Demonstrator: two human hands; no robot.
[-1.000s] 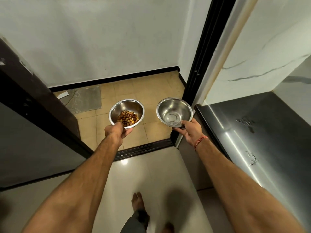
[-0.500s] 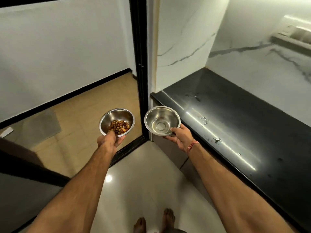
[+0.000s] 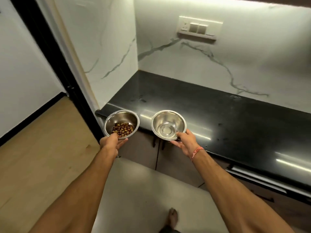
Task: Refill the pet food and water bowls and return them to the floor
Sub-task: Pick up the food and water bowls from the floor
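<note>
While both arms reach forward from the bottom of the frame, each hand carries one small steel bowl at about the same height, near the centre of the picture. The left hand (image 3: 113, 143) grips the food bowl (image 3: 121, 123) by its near rim, thumb over the edge and fingers (image 3: 123, 143) curled underneath. A shallow heap of brown kibble (image 3: 123, 129) lies in it, covering only part of the bottom, so a top-up looks due. The right hand (image 3: 186, 142) holds the water bowl (image 3: 169, 124) the same way, thumb hooked over the near rim, fingers cupped below. This bowl looks nearly empty; whether a thin film of water sits in it cannot be told from the shine. A red thread (image 3: 196, 151) circles the right wrist.

Both bowls are kept level and apart, probably to keep kibble from spilling and the rims from knocking. They hang in the air just in front of the near edge of a black polished bench (image 3: 235, 118), which runs from centre to the right edge; neither bowl touches it. Setting them down there for refilling seems the likely next step.

Behind the bench stands a white veined marble wall (image 3: 202, 68) with a switch plate (image 3: 198, 29) at upper centre. A dark door frame (image 3: 55, 64) crosses the upper left, with tan floor (image 3: 42, 157) beyond it at left. One bare foot (image 3: 173, 217) shows at the bottom.
</note>
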